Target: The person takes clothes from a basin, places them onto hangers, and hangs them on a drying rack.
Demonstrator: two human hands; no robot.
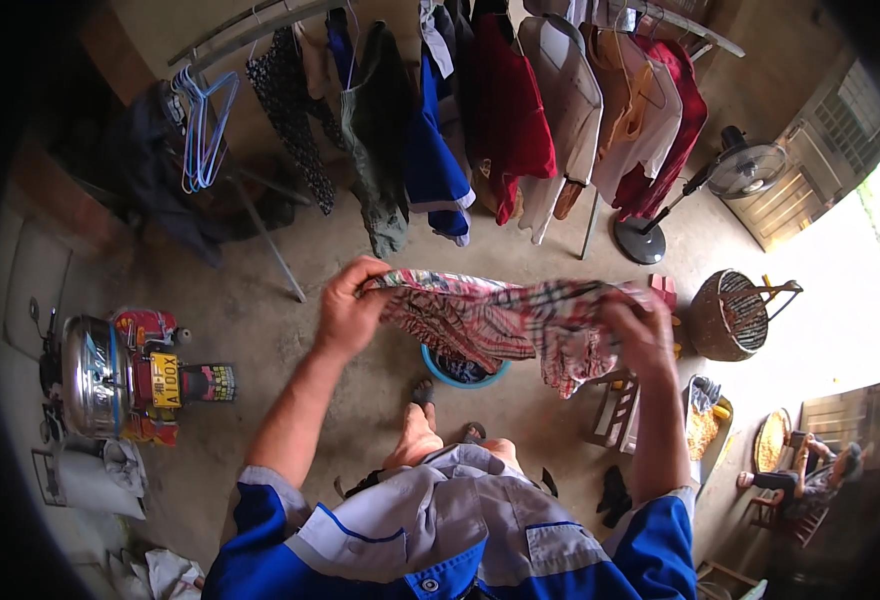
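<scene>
A: Why is the rack (260,31) strung with garments (520,120) nearly end to end?
B: Hanging space, probably; the checked cloth (480,315) is in midair — held by opposite ends, presumably to spread it.
A: What's obscured?
B: The cloth hides the far rim of the blue basin (467,384); its dark contents are unclear; the left hand's (348,305) fingers fold tightly over an edge; the right hand's (645,335) curl round cloth — blurred, tips indistinct.

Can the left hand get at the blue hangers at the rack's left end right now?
Probably not as it is: the left hand grips the plaid cloth and would likely need freeing first. Nothing visible seems to cover the blue hangers.
</scene>
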